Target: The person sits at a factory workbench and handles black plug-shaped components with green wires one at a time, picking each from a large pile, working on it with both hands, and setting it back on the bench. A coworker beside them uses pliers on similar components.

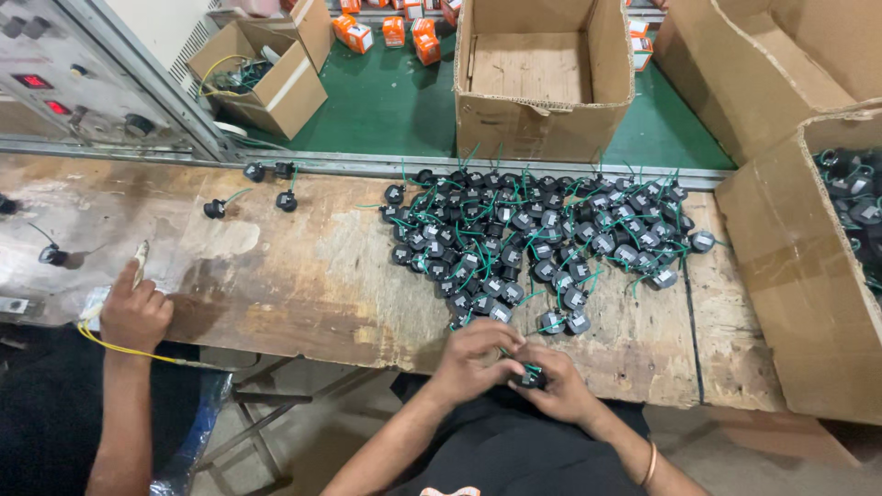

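Your left hand (478,358) and right hand (559,386) meet at the near edge of the bench (303,276), fingers curled together around one small black part (533,375) with a green wire; both are closed on it, held just off the wood above your lap. Right beyond your knuckles lies the pile (542,243), a broad heap of the same black parts with green leads tangled through it, its nearest pieces almost at your fingertips. A few strays (266,188) sit well apart to the left, near the bench's far edge. Further left, another person's hand (135,312) rests on the bench, forefinger out, with a yellow wire (119,347) running under the wrist, beside a grey control panel (64,73). To your right an open carton (799,276) stands on the bench end, with more black parts showing in its top. Behind the bench, on the green belt (386,101), an open box (542,73) stands empty, a smaller box (262,73) holds yellow cable, and small orange packs (395,28) lie at the far side.
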Available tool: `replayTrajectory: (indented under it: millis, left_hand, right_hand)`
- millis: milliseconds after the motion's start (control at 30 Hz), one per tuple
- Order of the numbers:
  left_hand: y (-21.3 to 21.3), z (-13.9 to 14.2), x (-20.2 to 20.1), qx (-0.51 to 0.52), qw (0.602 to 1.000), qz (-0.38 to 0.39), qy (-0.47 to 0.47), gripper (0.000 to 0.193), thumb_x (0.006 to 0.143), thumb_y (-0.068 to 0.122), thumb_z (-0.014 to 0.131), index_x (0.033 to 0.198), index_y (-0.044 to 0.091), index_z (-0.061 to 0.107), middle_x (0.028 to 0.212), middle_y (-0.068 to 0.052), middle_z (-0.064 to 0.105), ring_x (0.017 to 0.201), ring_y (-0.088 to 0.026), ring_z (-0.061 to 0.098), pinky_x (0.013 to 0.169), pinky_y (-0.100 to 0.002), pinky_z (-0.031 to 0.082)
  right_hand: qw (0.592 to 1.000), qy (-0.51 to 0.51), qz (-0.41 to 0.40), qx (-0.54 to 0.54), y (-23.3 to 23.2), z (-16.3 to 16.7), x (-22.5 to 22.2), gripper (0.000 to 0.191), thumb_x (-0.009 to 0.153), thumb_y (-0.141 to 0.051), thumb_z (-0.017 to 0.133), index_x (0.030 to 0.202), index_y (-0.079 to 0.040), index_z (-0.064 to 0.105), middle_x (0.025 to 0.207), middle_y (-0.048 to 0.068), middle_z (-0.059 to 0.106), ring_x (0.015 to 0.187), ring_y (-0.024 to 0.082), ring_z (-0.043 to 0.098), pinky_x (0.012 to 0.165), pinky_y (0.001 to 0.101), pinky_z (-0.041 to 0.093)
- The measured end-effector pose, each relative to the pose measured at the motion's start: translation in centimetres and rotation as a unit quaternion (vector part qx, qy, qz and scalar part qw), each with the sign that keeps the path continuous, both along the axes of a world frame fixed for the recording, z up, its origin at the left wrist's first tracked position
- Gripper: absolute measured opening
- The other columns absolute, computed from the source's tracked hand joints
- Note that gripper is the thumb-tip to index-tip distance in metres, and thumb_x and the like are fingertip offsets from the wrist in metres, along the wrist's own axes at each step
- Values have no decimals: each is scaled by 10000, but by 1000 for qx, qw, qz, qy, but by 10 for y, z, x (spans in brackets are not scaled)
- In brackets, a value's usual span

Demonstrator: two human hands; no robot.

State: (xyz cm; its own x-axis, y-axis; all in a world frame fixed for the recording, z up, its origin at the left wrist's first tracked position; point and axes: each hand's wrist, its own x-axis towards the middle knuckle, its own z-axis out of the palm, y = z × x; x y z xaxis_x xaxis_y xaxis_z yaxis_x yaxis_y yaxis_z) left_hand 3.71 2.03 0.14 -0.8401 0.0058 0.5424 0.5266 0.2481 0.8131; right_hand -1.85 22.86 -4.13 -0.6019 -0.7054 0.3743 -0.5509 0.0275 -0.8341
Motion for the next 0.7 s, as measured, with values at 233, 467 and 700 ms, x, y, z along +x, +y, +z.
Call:
replayTrajectory:
  millis: [233, 467, 700]
  left_hand:
    - [-52, 11, 3, -265, 960, 65, 60, 479, 748, -89, 587, 1174, 72, 736, 1278, -102, 723, 1272, -324, 623, 1098, -447, 494]
    - [-70, 1, 9, -264, 964, 6, 6, 460, 802, -38, 634, 1210, 146, 738, 1376, -34, 692, 1385, -304, 565, 1169, -470, 419]
    - [-84, -27, 6, -200, 978, 56, 17, 357, 769, -53, 712, 1079, 115, 770, 1250, -61, 743, 1204, -280, 669, 1058, -401, 517]
  right_hand:
    - [997, -22, -77, -4, 0, 5, -2, 441, 720, -6, 749, 1146, -46, 644, 1112, 93, 689, 1051, 261, 692, 938, 375, 529]
    - [998, -19, -47, -38, 0, 9, 0, 427, 751, 58, 708, 1161, -46, 650, 1190, 117, 658, 1147, 265, 660, 989, 380, 508]
    - [995, -69, -39, -53, 2, 7, -4, 368, 801, 73, 697, 1153, -30, 655, 1117, 96, 665, 1086, 222, 664, 956, 351, 527]
